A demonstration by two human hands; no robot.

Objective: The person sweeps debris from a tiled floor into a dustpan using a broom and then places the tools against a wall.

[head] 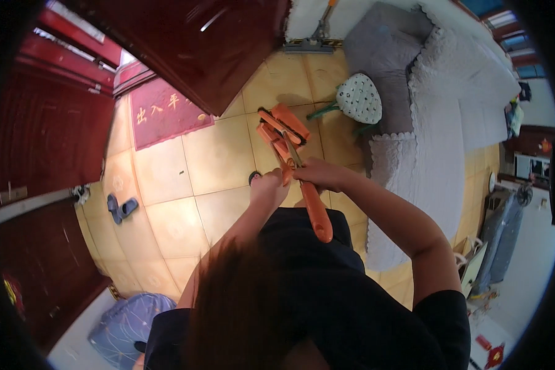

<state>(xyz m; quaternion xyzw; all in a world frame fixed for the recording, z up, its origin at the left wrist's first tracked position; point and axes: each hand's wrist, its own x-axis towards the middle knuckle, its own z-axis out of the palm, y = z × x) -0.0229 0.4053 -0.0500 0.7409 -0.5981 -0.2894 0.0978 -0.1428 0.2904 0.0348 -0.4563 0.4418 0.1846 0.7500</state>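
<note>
My left hand (270, 182) is closed around the upper end of a dustpan's handle, where an orange grip shows. The orange dustpan (291, 118) is in front of me, low over the tiled floor; whether it touches the tiles I cannot tell. My right hand (321, 173) grips the handle of a broom, and its long orange handle end (317, 212) sticks out back towards my body. Lying across the dustpan is the orange broom head (282, 126) with dark bristles. Both hands are close together in front of my waist.
A stool with a patterned white cover (359, 98) stands ahead on the right, beside a sofa with pale covers (437, 185). Ahead is a dark red door (203, 41), with a red doormat (166, 118) at its left. Slippers (121, 208) lie left; a flat mop (310, 45) leans far ahead.
</note>
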